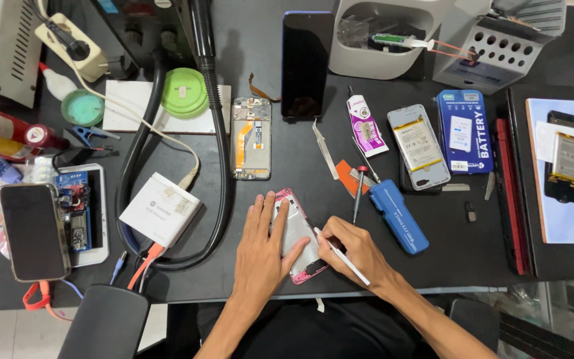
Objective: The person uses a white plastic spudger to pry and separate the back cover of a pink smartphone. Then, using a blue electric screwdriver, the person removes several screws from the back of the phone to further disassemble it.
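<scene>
- The right hand (360,252) has its grip closed on a thin white stick tool (341,256), held like a pen, its upper tip touching the pink-framed phone back (297,236)
- The left hand (260,249) lies flat with fingers spread, holding nothing, pressing on the left part of that phone back
- The phone back lies face down near the front edge of the dark table (433,266), its grey inner plate showing between the two hands
- Just right of the hands lie a red-handled screwdriver (358,193) and a blue oblong box (398,216), set at a slant
- Further back: metal tweezers (325,149), a white glue tube with a magenta label (367,125), a phone battery on an open phone (418,146), and a blue upright rectangular battery package (465,131)
- Behind the left hand lies an open phone frame with an orange flex cable (251,138), beside a dark phone (307,63) lying screen up
- To the left: a white square charger box (161,209) amid black cable, and a green round lid (184,93)
</scene>
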